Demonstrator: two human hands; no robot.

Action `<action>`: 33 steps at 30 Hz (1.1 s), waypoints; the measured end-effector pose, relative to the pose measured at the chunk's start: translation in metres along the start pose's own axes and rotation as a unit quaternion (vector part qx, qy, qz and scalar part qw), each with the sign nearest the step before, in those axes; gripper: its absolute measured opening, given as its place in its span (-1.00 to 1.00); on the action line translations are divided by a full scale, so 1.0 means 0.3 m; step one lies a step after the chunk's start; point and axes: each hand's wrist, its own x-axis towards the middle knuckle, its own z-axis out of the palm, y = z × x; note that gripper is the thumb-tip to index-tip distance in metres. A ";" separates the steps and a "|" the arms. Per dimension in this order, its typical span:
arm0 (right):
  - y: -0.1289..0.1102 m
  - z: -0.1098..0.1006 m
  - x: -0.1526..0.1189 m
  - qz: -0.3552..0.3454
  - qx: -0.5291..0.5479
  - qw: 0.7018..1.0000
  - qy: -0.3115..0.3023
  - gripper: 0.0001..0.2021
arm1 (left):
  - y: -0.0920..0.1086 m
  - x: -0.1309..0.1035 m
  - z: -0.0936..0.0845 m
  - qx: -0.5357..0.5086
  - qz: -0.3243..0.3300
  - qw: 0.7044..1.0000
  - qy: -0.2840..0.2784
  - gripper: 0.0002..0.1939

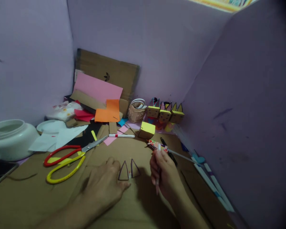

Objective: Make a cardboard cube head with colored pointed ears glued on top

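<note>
Two small cardboard triangles with dark outlines, a left one point(124, 172) and a right one point(134, 169), lie side by side on the cardboard surface point(92, 210). My left hand point(105, 181) rests palm down beside the left triangle, fingers apart, its thumb at the lower edge. To the right of both triangles, my right hand point(164, 170) is closed round a slim pale pen point(157, 187). Beyond the hands sits a small box with a yellow top point(147, 128). A white marker with a red band point(122, 135) lies to its left.
Red and yellow scissors point(66, 172) lie at the left, near a white pot point(13, 140). Colored paper point(97, 87) and cardboard lean at the back. Several eared boxes point(165, 115) stand behind a wicker-like cup point(136, 113) at the right. White sticks point(213, 184) line the right wall.
</note>
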 end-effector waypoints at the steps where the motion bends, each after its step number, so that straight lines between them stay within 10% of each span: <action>1: 0.007 0.005 -0.002 0.007 -0.019 1.000 -0.010 -0.57 | 0.011 -0.006 0.008 0.016 0.004 1.000 -0.007 -0.75; 25: 0.107 0.039 0.014 0.100 -0.170 0.980 -0.005 -0.68 | 0.031 0.008 0.017 -0.088 -0.042 0.994 -0.055 -0.90; 33: 0.108 0.055 0.010 0.058 -0.062 0.996 0.026 -0.67 | -0.013 0.036 0.066 -0.393 0.014 0.904 -0.170 -0.59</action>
